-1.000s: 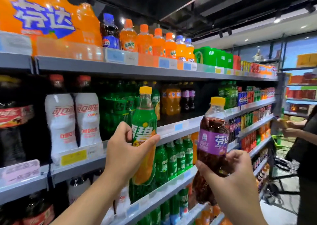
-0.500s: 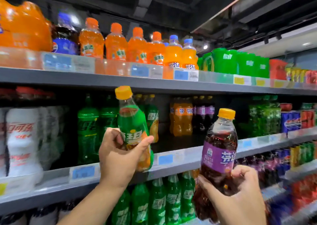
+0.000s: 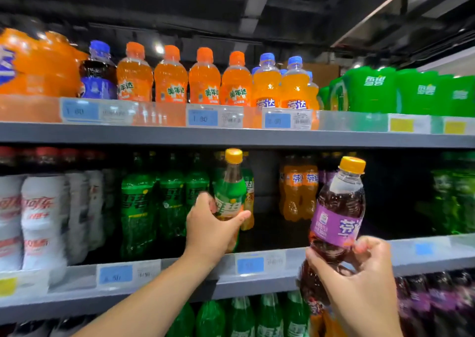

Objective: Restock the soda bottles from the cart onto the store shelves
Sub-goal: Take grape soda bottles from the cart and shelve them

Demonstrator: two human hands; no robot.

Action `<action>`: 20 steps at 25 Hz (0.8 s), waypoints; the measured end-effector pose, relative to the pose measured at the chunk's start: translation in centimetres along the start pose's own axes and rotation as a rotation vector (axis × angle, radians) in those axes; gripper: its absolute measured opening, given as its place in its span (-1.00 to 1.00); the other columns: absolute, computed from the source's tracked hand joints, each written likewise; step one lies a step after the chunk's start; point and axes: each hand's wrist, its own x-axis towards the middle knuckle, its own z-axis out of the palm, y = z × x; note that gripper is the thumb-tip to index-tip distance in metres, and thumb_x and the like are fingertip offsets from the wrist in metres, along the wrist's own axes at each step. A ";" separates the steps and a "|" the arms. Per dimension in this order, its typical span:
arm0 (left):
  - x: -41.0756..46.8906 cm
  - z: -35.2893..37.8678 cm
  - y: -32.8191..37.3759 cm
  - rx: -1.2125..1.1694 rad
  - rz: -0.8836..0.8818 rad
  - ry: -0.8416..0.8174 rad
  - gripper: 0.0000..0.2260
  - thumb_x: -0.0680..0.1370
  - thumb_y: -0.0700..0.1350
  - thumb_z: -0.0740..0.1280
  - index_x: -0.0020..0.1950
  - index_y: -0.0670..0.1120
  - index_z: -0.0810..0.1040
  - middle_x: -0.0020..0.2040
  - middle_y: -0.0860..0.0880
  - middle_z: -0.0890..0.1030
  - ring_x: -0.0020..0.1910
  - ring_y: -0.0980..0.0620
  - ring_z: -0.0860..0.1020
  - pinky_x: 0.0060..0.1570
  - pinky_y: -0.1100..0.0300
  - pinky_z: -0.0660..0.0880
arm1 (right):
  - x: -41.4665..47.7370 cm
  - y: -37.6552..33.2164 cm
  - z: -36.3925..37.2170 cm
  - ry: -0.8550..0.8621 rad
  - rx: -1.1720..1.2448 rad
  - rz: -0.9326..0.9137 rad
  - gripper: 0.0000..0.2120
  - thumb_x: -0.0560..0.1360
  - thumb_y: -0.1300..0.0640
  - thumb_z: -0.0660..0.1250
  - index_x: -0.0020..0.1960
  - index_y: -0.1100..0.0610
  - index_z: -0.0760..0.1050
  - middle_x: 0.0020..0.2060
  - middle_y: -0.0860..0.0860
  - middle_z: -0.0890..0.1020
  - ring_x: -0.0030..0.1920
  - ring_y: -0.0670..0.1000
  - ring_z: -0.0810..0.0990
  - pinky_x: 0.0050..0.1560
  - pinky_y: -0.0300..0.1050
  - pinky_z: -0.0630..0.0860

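My left hand [image 3: 209,230] grips a green-labelled soda bottle [image 3: 230,187] with a yellow cap, holding it upright inside the middle shelf [image 3: 424,255], just right of a row of green bottles [image 3: 154,200]. My right hand [image 3: 359,280] holds a dark purple-labelled soda bottle [image 3: 336,213] with a yellow cap, upright in front of the shelf edge. Behind the two held bottles the shelf has a dark gap, with orange bottles [image 3: 299,190] standing at its back.
The top shelf [image 3: 231,136] carries orange bottles [image 3: 187,79], a blue-labelled cola and green multipacks [image 3: 401,92]. White-labelled cola bottles [image 3: 38,218] stand at the left. More green bottles [image 3: 244,318] and purple ones [image 3: 437,300] fill the shelf below. Price tags line the shelf edges.
The view has turned left toward the shelves. My left hand has pushed the green-labelled bottle up and deeper into the middle shelf. My right hand has raised the purple-labelled bottle slightly.
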 end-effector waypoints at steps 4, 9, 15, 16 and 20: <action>2.4 2.6 -0.8 0.009 -0.233 -0.047 -0.53 0.32 -0.04 0.65 -0.05 -0.02 0.36 -0.17 0.07 0.60 -0.21 0.12 0.56 -0.23 0.25 0.45 | 2.1 1.6 0.4 -0.013 -0.042 -0.009 -0.38 0.14 -0.11 0.69 -0.10 -0.22 0.26 -0.15 -0.06 0.59 -0.16 -0.11 0.60 -0.12 0.05 0.55; 4.9 4.7 -0.7 0.133 -0.380 0.006 -0.40 0.35 -0.05 0.64 0.05 -0.07 0.23 -0.03 -0.03 0.49 -0.06 -0.06 0.50 -0.01 0.10 0.44 | 4.9 2.4 0.0 -0.018 -0.077 -0.029 -0.41 0.21 -0.14 0.67 -0.08 -0.19 0.27 -0.16 -0.11 0.55 -0.21 -0.26 0.55 -0.28 -0.22 0.39; 5.4 6.3 -1.1 0.254 -0.359 0.045 -0.37 0.38 0.02 0.61 0.18 -0.10 0.25 0.14 -0.07 0.54 0.07 -0.13 0.56 0.06 0.05 0.49 | 9.9 2.8 -1.2 -0.201 -0.045 -0.032 -0.45 0.24 -0.09 0.65 -0.03 0.01 0.34 -0.13 -0.01 0.61 -0.16 -0.12 0.60 -0.25 -0.14 0.44; 5.3 6.4 -1.1 0.263 -0.362 0.058 -0.38 0.39 0.02 0.60 0.15 -0.09 0.23 0.12 -0.07 0.53 0.05 -0.13 0.55 0.04 0.06 0.48 | 10.3 2.9 -1.5 -0.228 -0.046 -0.025 -0.45 0.23 -0.10 0.65 -0.02 0.01 0.36 -0.14 -0.02 0.63 -0.16 -0.10 0.61 -0.25 -0.13 0.46; 5.0 6.9 -0.8 0.281 -0.348 0.074 -0.42 0.43 0.01 0.57 0.18 -0.13 0.24 0.18 -0.12 0.58 0.11 -0.18 0.59 0.01 0.06 0.49 | 11.6 2.8 -3.2 -0.295 -0.035 -0.039 -0.41 0.12 -0.20 0.64 -0.06 -0.11 0.35 -0.15 -0.06 0.68 -0.14 -0.07 0.69 -0.22 -0.05 0.58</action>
